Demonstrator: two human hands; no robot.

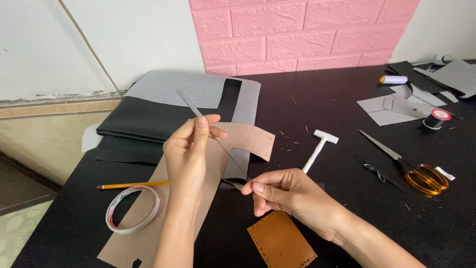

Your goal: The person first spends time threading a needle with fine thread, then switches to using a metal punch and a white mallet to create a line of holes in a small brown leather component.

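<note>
Left hand (pixel 191 149) pinches thin dark thread (pixel 225 149) taut; right hand (pixel 287 193) pinches its other end above stitched tan leather patch (pixel 281 243) at the black table's (pixel 322 109) near edge.

A black table (pixel 297 99) is shown filling most of the view, set against a white wall (pixel 134 34). A panel of pink imitation brick (pixel 297 30) is seen fixed to the wall behind the table. At the left, a beige tiled ledge (pixel 44 124) and a patch of patterned floor (pixel 15 228) are visible. Soft, even daylight is cast throughout.
</note>
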